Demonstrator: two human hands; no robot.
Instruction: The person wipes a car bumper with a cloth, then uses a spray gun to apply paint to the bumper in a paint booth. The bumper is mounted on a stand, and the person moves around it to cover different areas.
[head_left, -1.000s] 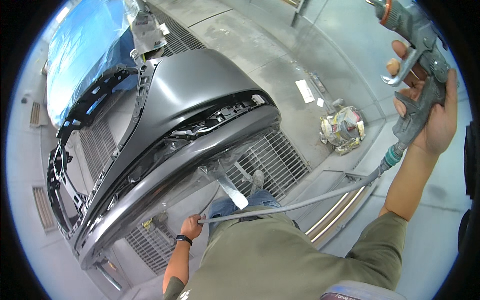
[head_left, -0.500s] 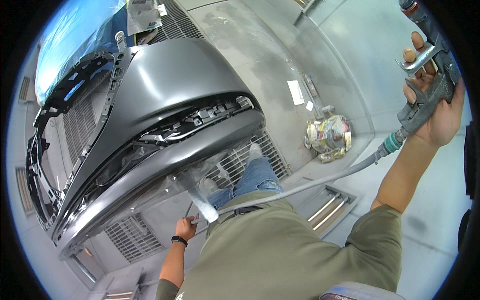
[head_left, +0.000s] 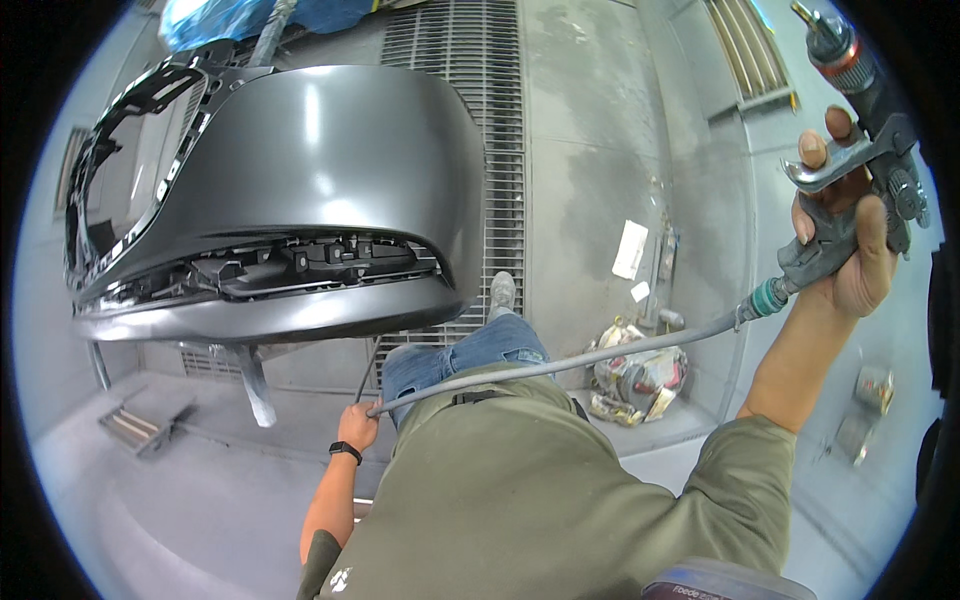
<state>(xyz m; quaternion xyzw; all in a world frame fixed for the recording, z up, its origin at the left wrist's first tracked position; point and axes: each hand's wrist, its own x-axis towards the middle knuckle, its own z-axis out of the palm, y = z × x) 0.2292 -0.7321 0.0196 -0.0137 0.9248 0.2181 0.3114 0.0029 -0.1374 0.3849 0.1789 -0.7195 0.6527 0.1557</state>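
Note:
My right hand (head_left: 850,230) is raised at the upper right, its fingers wrapped round a dark spray gun (head_left: 850,165) with a curved silver trigger. A grey air hose (head_left: 560,370) joins the gun's handle by a green fitting and crosses in front of my body. Down at my left side, my left hand (head_left: 357,425), with a black band on its wrist, is closed on that hose. To the left stands a large dark grey car bumper (head_left: 370,150), glossy in places, with a black slotted opening along its lower part. Neither hand touches the bumper.
Floor grating (head_left: 505,150) runs beside the bumper. A white-wrapped stand leg (head_left: 258,390) juts out below it. On the floor to the right lie a paper-covered bundle (head_left: 640,370) and a white sheet (head_left: 630,250). Blue plastic film (head_left: 215,25) covers something at the upper left.
My view has turned, so the bumper appears more level and the floor items have shifted. Both hands keep their holds; the gun has dropped slightly in the picture.

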